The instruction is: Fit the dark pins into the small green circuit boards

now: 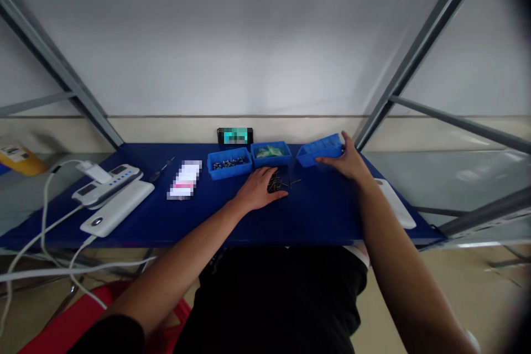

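Observation:
My left hand point(261, 190) rests on the blue tabletop, its fingers spread around a small pile of dark screws point(274, 182). A few more screws point(295, 181) lie loose just right of the pile. At the right, my right hand point(346, 159) grips the end of a blue plastic bin point(321, 150), which is tilted. The inside of that bin is mostly hidden. Behind my left hand stand a blue bin point(230, 171) of small shiny metal parts and another blue bin point(271, 163) with a greenish plastic bag in it.
On the left lie a power strip point(108, 183), a white power bank point(118, 207) with cables, a screwdriver point(161, 171) and a blurred white sheet or screen point(185, 180). A small display point(235, 136) stands at the back. A white flat object point(395, 203) lies right. Grey metal posts flank the table.

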Motion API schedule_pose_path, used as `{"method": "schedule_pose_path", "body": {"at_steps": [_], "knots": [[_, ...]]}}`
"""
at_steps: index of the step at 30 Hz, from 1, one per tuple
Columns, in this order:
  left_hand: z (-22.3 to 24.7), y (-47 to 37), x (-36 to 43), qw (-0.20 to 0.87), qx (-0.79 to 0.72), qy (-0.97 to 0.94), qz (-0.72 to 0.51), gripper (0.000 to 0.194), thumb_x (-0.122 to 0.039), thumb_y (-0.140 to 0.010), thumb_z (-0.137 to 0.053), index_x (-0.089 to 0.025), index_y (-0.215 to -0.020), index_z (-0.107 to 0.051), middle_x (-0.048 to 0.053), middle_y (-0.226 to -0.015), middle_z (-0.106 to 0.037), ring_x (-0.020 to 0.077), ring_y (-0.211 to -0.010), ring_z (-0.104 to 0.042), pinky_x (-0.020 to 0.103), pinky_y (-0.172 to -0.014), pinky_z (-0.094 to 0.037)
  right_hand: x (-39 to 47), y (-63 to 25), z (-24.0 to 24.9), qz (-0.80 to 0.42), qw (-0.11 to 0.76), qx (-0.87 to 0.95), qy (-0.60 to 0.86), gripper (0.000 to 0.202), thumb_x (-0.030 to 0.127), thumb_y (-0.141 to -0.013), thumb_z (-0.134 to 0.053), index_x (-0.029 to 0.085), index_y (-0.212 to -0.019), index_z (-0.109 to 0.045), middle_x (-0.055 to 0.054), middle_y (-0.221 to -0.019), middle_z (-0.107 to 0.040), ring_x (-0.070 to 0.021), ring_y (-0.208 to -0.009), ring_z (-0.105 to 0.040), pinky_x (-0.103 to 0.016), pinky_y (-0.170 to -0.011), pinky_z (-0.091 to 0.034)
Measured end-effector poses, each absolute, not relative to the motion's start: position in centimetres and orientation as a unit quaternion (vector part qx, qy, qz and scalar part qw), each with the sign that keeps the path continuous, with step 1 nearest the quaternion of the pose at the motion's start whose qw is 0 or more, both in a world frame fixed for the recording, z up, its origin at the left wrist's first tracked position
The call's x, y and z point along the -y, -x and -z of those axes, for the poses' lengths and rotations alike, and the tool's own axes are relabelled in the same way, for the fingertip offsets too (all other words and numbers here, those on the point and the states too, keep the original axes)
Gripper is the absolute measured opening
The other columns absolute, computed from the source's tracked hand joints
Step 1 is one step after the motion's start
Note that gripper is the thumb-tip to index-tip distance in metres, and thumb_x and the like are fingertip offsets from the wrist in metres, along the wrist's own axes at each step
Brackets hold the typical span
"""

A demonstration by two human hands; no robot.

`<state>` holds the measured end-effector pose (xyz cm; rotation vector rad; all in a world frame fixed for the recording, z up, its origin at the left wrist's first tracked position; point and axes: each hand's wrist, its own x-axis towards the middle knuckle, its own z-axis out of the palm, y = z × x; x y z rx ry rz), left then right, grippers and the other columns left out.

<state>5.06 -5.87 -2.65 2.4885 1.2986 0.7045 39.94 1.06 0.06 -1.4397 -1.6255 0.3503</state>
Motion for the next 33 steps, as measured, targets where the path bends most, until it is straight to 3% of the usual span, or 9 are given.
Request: {"method": "schedule_pose_path", "body": {"at_steps": [5, 11, 14, 19, 25, 33], "knots": [[2.5, -5.0, 5.9, 0.131, -0.443, -0.853, -0.241, 0.091, -0.08, -0.09, -0.057, -0.02, -0.157, -0.045, 0.016, -0.158, -0.051, 0.036, -0.149, -0.045, 0.051, -0.124, -0.037, -0.4, -40.4, -0.4, -0.157, 0.424, 0.64, 0.621, 0.132, 0.053, -0.052, -0.098, 0.019, -0.161, -0.032, -0.019, -0.139, -0.064, -0.0415, -0.124, -0.064, -0.052, -0.105, -0.057], [2.4, -5.2, 6.0, 0.132, -0.448, -0.851, -0.238, 0.091, -0.081, -0.09, -0.057, -0.019, -0.157, -0.045, 0.016, -0.158, -0.051, 0.0362, -0.149, -0.044, 0.05, -0.125, -0.035, -0.2, -40.2, -0.3, -0.118, 0.315, 0.614, 0.714, 0.134, 0.069, -0.052, -0.093, 0.011, -0.158, -0.034, -0.026, -0.133, -0.066, -0.0459, -0.123, -0.065, -0.056, -0.103, -0.055], [2.5, -5.2, 5.9, 0.133, -0.446, -0.852, -0.24, 0.09, -0.08, -0.09, -0.058, -0.021, -0.157, -0.045, 0.016, -0.158, -0.051, 0.0361, -0.149, -0.044, 0.051, -0.125, -0.036, -0.5, -40.3, 0.1, -0.089, 0.266, 0.626, 0.728, 0.124, 0.073, -0.055, -0.09, 0.01, -0.152, -0.045, -0.027, -0.134, -0.066, -0.047, -0.123, -0.065, -0.057, -0.104, -0.053], [2.8, -5.1, 5.7, 0.132, -0.448, -0.85, -0.242, 0.091, -0.081, -0.089, -0.058, -0.021, -0.157, -0.045, 0.015, -0.158, -0.051, 0.0358, -0.149, -0.044, 0.051, -0.124, -0.037, -1.1, -40.5, 0.8, -0.053, 0.234, 0.646, 0.724, 0.101, 0.066, -0.065, -0.086, 0.015, -0.146, -0.056, -0.02, -0.129, -0.071, -0.0399, -0.117, -0.069, -0.051, -0.101, -0.054], [2.6, -5.1, 5.8, 0.134, -0.447, -0.851, -0.241, 0.091, -0.082, -0.09, -0.056, -0.02, -0.156, -0.046, 0.016, -0.158, -0.051, 0.0363, -0.149, -0.045, 0.052, -0.125, -0.036, -0.9, -39.9, 0.4, -0.028, 0.223, 0.689, 0.69, 0.057, 0.054, -0.07, -0.086, 0.02, -0.115, -0.075, -0.013, -0.108, -0.076, -0.0342, -0.101, -0.073, -0.044, -0.092, -0.056], [1.7, -5.1, 6.4, 0.156, -0.439, -0.842, -0.273, 0.091, -0.08, -0.089, -0.06, -0.022, -0.157, -0.043, 0.015, -0.158, -0.049, 0.0337, -0.149, -0.045, 0.048, -0.127, -0.037, 0.3, -39.4, -0.6, -0.069, 0.253, 0.691, 0.674, 0.063, 0.068, -0.074, -0.08, 0.022, -0.117, -0.076, -0.012, -0.109, -0.076, -0.0355, -0.103, -0.071, -0.047, -0.093, -0.055]]}}
